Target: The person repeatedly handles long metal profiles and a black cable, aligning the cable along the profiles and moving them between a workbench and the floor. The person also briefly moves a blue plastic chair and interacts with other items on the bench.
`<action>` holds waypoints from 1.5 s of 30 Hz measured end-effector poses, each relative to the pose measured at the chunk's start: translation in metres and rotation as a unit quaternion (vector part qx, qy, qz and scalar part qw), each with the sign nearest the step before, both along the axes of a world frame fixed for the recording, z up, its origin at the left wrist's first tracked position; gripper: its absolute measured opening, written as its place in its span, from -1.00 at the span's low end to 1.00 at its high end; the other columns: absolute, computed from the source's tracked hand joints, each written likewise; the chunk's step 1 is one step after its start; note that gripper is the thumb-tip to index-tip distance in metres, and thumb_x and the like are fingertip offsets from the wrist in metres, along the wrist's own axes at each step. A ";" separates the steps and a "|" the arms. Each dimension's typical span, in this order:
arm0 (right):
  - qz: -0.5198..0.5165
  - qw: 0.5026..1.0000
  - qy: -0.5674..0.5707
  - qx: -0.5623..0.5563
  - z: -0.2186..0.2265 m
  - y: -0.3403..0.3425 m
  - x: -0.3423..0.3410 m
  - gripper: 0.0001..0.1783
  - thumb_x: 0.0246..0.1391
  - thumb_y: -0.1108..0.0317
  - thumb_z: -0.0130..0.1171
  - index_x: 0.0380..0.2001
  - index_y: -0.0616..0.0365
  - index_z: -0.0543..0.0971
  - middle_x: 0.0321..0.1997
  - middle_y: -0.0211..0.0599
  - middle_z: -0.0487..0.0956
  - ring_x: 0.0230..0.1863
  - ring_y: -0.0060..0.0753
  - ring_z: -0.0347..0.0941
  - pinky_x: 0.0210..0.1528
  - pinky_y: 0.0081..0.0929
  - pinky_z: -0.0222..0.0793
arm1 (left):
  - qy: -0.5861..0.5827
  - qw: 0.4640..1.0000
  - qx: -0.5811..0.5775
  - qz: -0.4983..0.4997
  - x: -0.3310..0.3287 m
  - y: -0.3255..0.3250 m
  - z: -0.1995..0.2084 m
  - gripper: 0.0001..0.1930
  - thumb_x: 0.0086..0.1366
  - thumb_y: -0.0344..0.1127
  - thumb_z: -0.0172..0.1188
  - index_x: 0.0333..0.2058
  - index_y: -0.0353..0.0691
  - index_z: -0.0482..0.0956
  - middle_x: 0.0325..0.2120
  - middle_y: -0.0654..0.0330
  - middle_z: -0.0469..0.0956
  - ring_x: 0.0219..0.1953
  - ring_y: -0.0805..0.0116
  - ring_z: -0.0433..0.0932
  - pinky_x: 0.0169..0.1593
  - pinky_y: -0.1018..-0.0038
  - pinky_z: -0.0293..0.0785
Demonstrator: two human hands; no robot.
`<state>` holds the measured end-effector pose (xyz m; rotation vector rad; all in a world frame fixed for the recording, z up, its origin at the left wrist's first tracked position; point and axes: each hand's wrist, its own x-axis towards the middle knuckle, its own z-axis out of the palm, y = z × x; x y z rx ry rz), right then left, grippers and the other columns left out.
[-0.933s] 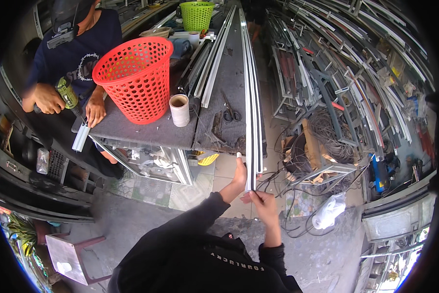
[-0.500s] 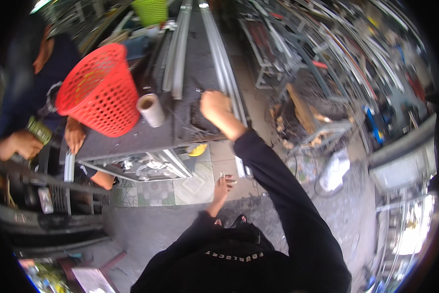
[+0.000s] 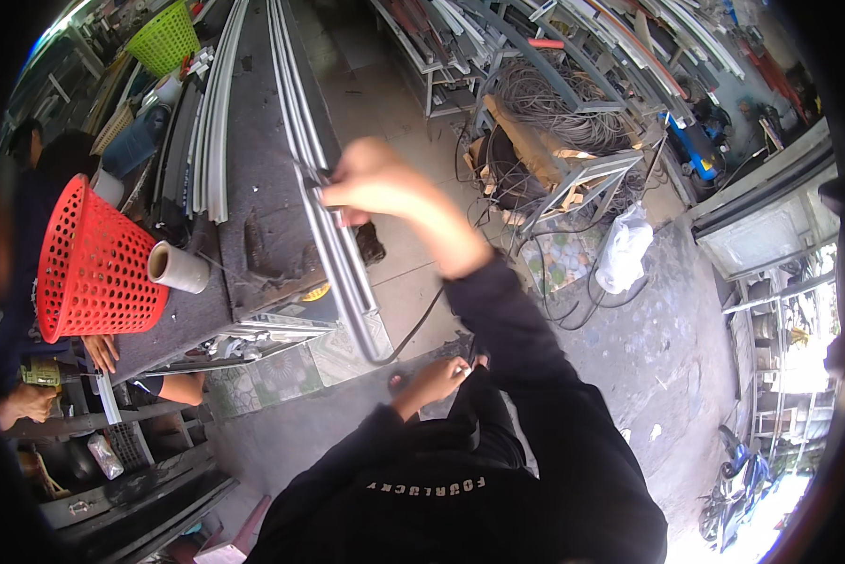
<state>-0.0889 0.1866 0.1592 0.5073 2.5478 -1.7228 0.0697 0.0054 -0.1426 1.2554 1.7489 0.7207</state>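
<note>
Now your right hand (image 3: 371, 183) is stretched out over the grey workbench (image 3: 253, 169), its fingers clamped on the long grey aluminium profiles (image 3: 333, 244) that lie along the bench's near edge and jut past its end. Your left hand (image 3: 438, 379) hangs low beside your dark sweater, well short of the bench, fingers curled together on something too small to tell. Toward the bench's far side, a red plastic basket (image 3: 89, 258) lies tipped beside a tape roll (image 3: 178, 268).

White plastic bag (image 3: 624, 252) on floor, right of cable tangle (image 3: 554, 99).
</note>
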 end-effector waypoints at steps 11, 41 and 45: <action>-0.220 0.945 -0.082 -0.229 -0.341 0.249 0.241 -0.63 -0.05 0.27 0.29 -0.22 0.18 0.42 -0.30 -0.34 0.52 -0.27 -0.51 0.46 -0.28 -0.54 0.40 | 0.337 0.919 -0.066 0.192 -0.020 0.216 -0.045 -0.63 0.10 -0.17 0.15 -0.13 -0.21 0.43 -0.04 0.05 0.33 0.01 0.00 0.31 0.05 0.17 0.27; 0.142 0.965 -0.057 -0.212 -0.382 0.449 0.080 -0.74 -0.27 0.54 0.39 -0.45 0.24 0.51 -0.48 -0.40 0.57 -0.36 -0.59 0.48 -0.29 -0.59 0.35 | 0.253 0.945 -0.102 0.180 -0.042 0.353 0.089 -0.96 0.20 -0.43 0.03 -0.38 -0.17 0.45 -0.72 0.26 0.51 -0.65 0.19 0.53 -0.59 0.38 0.43; 0.268 0.949 -0.080 -0.146 -0.362 0.449 0.095 -0.64 -0.32 0.33 0.46 -0.44 0.16 0.50 -0.44 -0.37 0.54 -0.34 -0.48 0.45 -0.29 -0.49 0.32 | 0.236 0.937 -0.100 0.238 -0.061 0.369 0.103 -0.96 0.18 -0.38 0.05 -0.41 -0.15 0.46 -0.77 0.18 0.45 -0.68 0.15 0.51 -0.60 0.33 0.39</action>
